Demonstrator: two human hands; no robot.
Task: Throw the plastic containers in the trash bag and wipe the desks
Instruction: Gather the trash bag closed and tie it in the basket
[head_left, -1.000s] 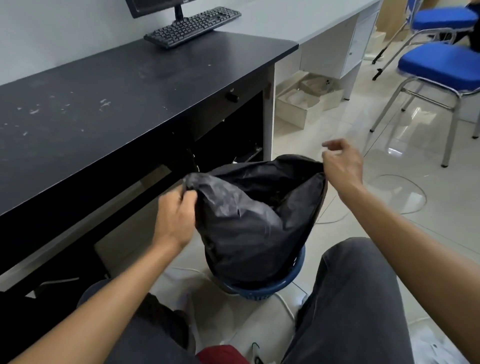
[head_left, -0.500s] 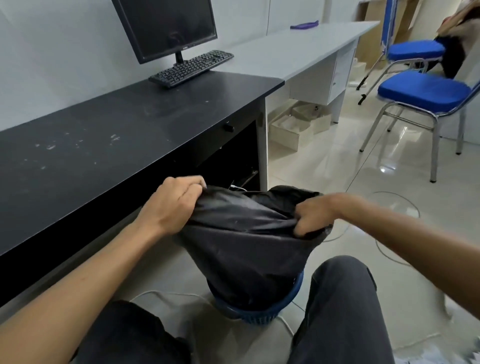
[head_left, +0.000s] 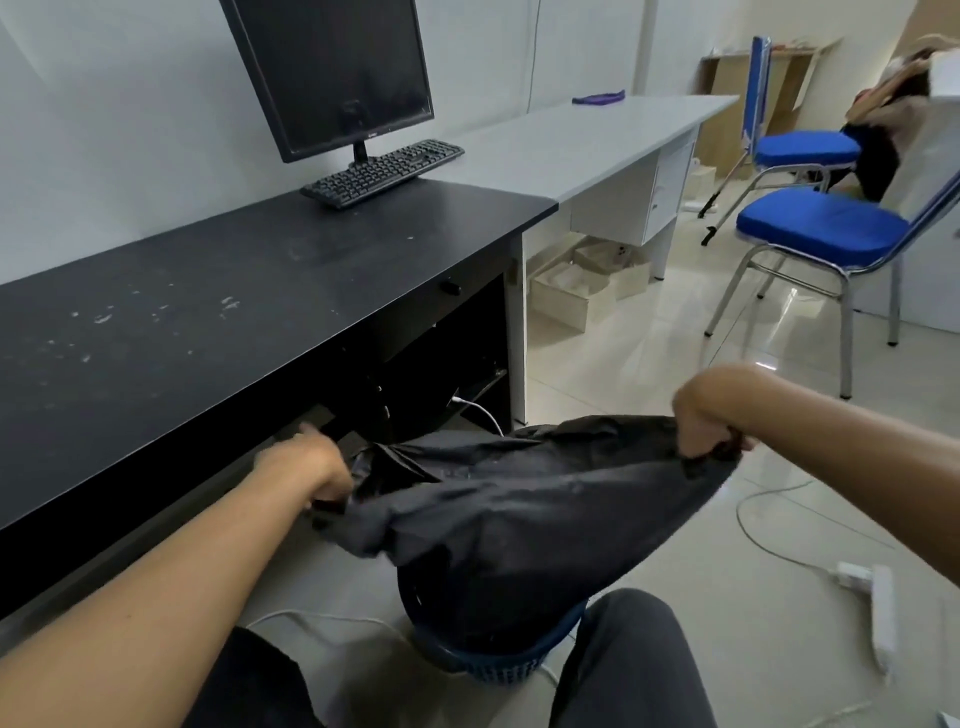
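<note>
A black trash bag (head_left: 524, 525) sits in a blue plastic basket (head_left: 498, 662) on the floor between my knees. My left hand (head_left: 306, 465) grips the bag's left edge and my right hand (head_left: 701, 415) grips its right edge, so the mouth is stretched wide and flat. Whatever is inside the bag is hidden. The black desk (head_left: 208, 306) stands to the left, its top marked with pale smudges and crumbs. Beyond it is a white desk (head_left: 582, 140). No plastic containers are in sight.
A monitor (head_left: 332, 73) and keyboard (head_left: 384, 171) stand at the black desk's far end. A purple object (head_left: 597, 97) lies on the white desk, cardboard boxes (head_left: 571, 291) under it. Two blue chairs (head_left: 815, 228) stand right. A power strip (head_left: 878, 608) and cables lie on the floor.
My right hand went from open above the bag to gripping its rim. Both hands then pulled apart, stretching the bag's mouth wide, and my view lifted toward the monitor.
</note>
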